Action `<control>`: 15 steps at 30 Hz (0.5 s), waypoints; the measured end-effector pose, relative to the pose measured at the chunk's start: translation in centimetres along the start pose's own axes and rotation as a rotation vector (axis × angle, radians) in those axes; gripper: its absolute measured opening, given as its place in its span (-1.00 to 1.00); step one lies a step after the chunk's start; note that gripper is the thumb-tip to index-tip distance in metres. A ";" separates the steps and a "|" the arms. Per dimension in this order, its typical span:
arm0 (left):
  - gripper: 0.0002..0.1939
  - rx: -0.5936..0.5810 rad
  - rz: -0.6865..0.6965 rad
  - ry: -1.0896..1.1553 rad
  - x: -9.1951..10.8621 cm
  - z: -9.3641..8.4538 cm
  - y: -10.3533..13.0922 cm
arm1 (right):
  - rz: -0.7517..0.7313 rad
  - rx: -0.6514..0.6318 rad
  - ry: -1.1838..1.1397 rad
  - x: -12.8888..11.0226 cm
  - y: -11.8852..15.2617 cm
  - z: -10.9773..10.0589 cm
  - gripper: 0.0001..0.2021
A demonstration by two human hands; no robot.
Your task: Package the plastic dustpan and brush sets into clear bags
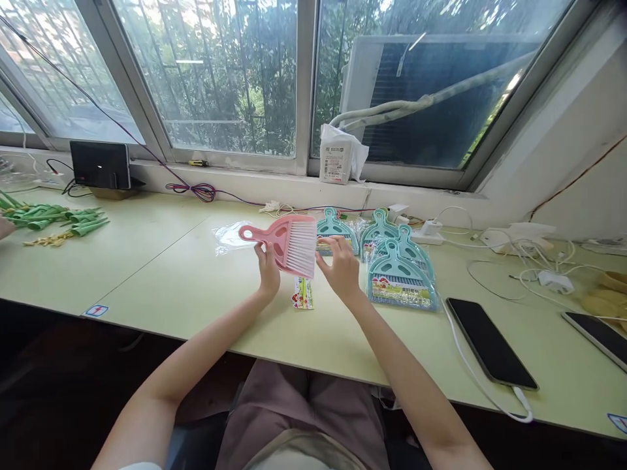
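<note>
Pale table (161, 281) holds wrapped teal dustpans (393, 264), phone (492, 343); left hand (269, 271) grips pink brush (294, 245); right hand (341, 269), hold unclear.

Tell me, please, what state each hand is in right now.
Left hand: closed, holding the pink brush.
Right hand: fingers partly curled beside the white bristles; whether it grips them cannot be told.

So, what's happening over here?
Someone sitting at a table holds up a pink brush with white bristles. Their left hand grips it, while the right hand is at the bristles' edge; whether it touches them is unclear. A printed card lies below, clear plastic lies to the left, and wrapped teal brush sets lie to the right.
</note>
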State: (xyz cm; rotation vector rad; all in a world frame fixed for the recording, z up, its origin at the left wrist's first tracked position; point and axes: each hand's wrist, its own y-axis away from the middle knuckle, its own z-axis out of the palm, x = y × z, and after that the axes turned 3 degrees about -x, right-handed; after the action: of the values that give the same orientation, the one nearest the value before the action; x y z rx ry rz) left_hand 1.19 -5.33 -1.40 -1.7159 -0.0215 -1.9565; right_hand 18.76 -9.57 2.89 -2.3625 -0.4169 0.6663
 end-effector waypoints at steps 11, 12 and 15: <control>-0.64 -0.298 0.060 -0.211 0.8 0.4 4.9 | 0.010 -0.204 0.175 -3.1 -1.0 1.5 -0.81; -0.65 -0.311 0.062 -0.207 0.8 0.4 4.7 | 0.017 -0.208 0.145 -2.8 -1.2 1.5 -0.81; -0.66 -0.356 0.078 -0.227 1.0 0.7 3.9 | 0.027 -0.232 0.075 -1.8 -2.1 0.7 -0.82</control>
State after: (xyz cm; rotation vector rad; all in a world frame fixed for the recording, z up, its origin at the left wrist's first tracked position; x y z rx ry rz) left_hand 3.30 -8.86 -1.64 -2.1249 0.3253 -1.7782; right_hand 16.60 -8.48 4.44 -2.6076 -0.4505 0.5647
